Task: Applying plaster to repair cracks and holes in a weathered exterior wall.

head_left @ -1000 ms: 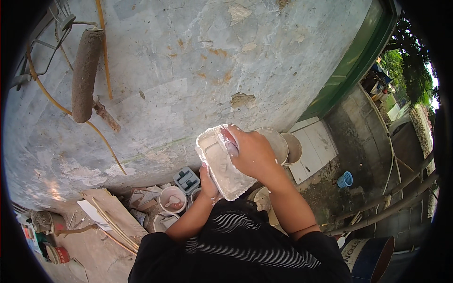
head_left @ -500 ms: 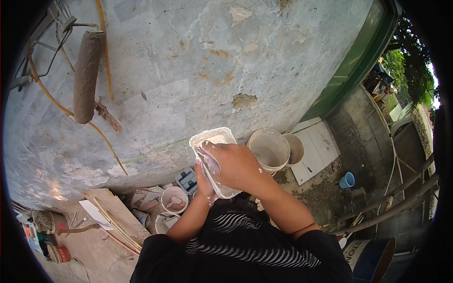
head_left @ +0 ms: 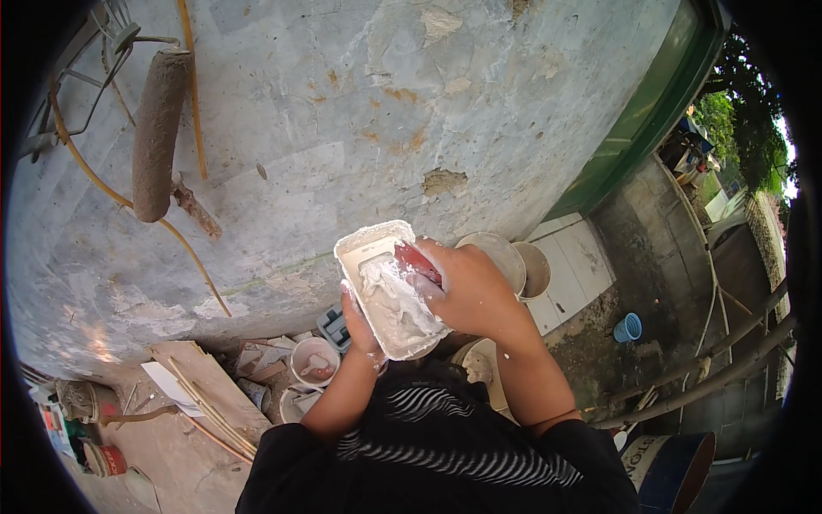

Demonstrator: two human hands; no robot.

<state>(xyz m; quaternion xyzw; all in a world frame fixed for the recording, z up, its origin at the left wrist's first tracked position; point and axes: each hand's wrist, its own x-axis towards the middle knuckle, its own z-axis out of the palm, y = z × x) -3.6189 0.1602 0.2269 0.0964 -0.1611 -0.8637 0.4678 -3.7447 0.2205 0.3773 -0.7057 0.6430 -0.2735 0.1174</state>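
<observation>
I hold a white-crusted rectangular container (head_left: 372, 233) over my lap, tilted toward me. My left hand (head_left: 360, 330) is closed round its left side. Thick white paste (head_left: 394, 304) lies churned and lumpy inside it. My right hand (head_left: 467, 287) is closed on a red tool (head_left: 409, 259), which looks like a scraper and is pushed into the right part of the paste. Its blade is hidden. Both hands have white smears.
A stained wall (head_left: 342, 154) faces me, with a roller (head_left: 161, 128) hanging left. Below are buckets (head_left: 535, 265), a pink-stained tub (head_left: 312, 351), scrap boards (head_left: 205, 385) and a blue cup (head_left: 627, 326). A green door (head_left: 621, 137), long poles (head_left: 728, 368) and a dark drum (head_left: 668, 471) stand right.
Since half a second ago my right hand has moved up and right, uncovering the paste and red tool. The container shifted slightly up. The paste looks more heaped and streaked than a second ago.
</observation>
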